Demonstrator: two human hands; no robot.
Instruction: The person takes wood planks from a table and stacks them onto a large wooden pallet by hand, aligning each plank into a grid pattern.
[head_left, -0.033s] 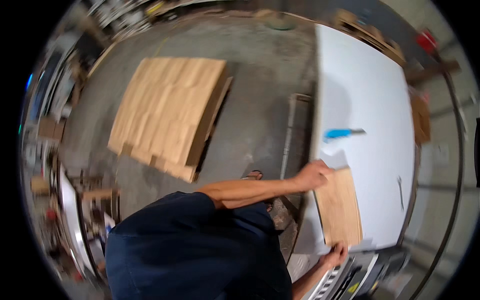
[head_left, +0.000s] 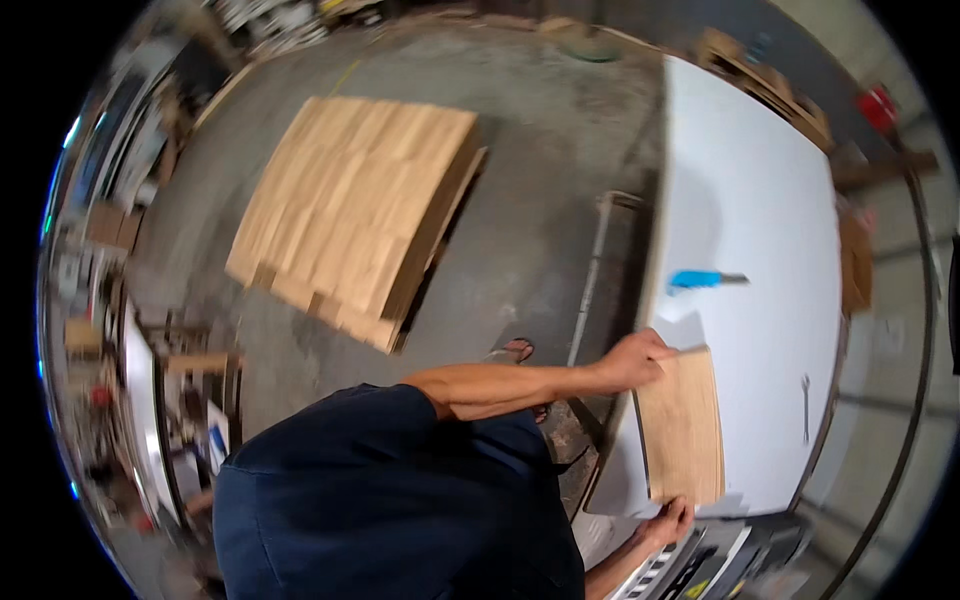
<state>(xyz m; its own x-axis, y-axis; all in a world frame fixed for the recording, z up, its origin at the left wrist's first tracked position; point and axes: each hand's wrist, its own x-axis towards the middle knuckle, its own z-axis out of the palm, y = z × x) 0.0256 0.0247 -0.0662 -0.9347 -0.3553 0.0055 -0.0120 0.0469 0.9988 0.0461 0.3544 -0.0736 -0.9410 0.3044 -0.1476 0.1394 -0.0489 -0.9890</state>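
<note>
A stack of thin light-brown wooden boards (head_left: 682, 430) is held between my two hands over the white tabletop (head_left: 760, 200). My left hand (head_left: 636, 360) is closed round the boards' far left corner, with its thumb on top. At the near end, the fingers of my right hand (head_left: 668, 522) grip the edge. Several board edges show along the right side of the stack. A blue-handled knife (head_left: 705, 279) lies on the tabletop beyond my left hand. Further right rests a metal wrench (head_left: 806, 408).
To the left, a large stack of wooden boards (head_left: 350, 190) stands on the concrete floor. A machine (head_left: 700, 562) with a yellow warning label sits at the table's near end. Cardboard (head_left: 855, 262) and a metal rail line the right side. Shelving with clutter runs along the far left.
The view has shifted slightly, so the table, knife and floor stack appear a little further right. Both hands keep their hold on the boards.
</note>
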